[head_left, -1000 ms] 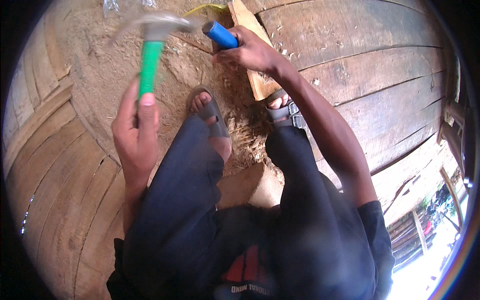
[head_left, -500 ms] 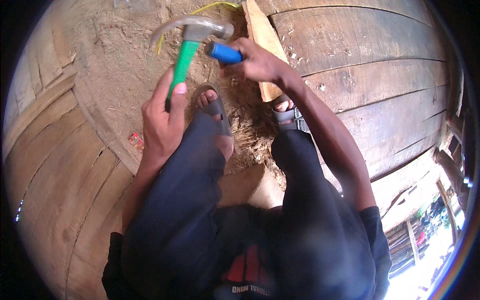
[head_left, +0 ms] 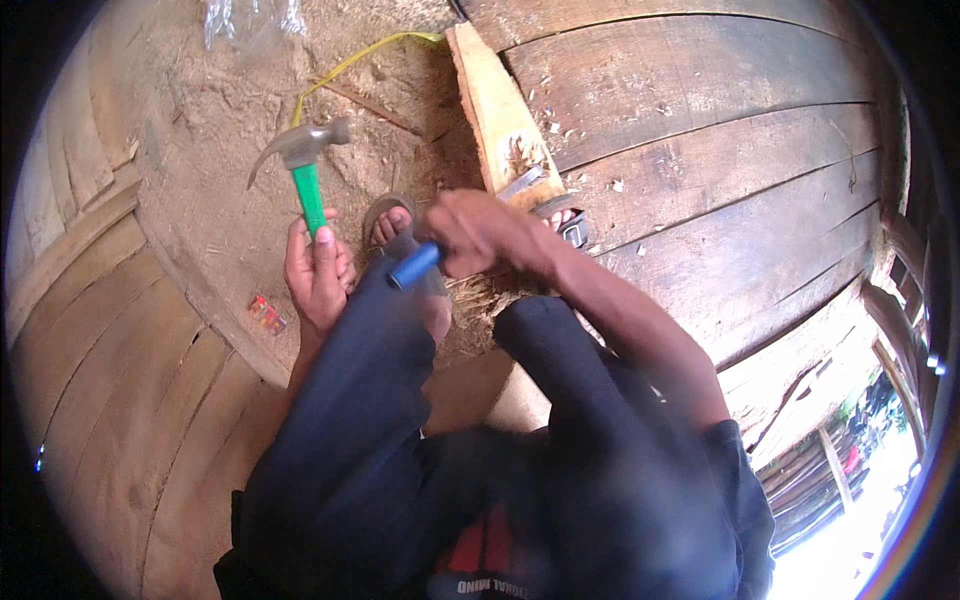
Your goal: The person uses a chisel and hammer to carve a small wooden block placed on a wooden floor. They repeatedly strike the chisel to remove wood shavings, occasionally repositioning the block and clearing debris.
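Observation:
My left hand is closed around the green handle of a claw hammer, its metal head raised and apart from everything else. In my right hand is a chisel; its blue handle points back toward my knees. The chisel's metal blade reaches past my knuckles over the near end of a pale wooden board. A rough chipped patch shows in the wood there. Whether the blade's tip touches the wood, I cannot tell. My sandalled foot is at the board's near end.
Wooden planks with scattered chips cover the right side. More planks run along the left. On the dirt floor lie a yellow strap, clear plastic and a small red packet.
The hammer has moved left and down, away from the chisel. My right hand has come nearer and turned, so the chisel's blade now shows over the board.

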`<state>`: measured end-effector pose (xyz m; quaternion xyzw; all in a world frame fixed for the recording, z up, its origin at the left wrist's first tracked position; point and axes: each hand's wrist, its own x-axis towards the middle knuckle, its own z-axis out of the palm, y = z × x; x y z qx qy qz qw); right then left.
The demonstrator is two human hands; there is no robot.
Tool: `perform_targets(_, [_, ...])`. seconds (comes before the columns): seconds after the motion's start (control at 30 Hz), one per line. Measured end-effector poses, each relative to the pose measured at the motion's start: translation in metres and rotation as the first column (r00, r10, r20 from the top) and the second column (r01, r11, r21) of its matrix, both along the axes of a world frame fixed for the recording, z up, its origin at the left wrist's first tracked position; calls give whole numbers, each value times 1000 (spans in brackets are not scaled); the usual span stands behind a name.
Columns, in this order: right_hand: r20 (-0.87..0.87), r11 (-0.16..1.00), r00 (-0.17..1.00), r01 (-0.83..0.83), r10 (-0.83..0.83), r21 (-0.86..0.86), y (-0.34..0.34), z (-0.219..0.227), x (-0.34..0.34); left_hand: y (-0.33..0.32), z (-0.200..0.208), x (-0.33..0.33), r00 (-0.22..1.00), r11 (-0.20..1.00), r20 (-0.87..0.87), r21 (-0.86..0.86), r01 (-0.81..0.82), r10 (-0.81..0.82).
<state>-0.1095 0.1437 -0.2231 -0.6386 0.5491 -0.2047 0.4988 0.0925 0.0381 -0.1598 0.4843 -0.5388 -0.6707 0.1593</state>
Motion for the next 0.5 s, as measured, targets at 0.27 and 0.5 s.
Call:
perform_targets(0.27, [163, 781, 804, 595, -573, -190, 43, 33, -46, -3, -55, 26, 995, 992, 99, 123, -33, 21])
perform_targets(0.5, [131, 562, 576, 817, -807, -128, 45, 40, -91, 52, -93, 15, 947, 964, 304, 202, -174, 107])
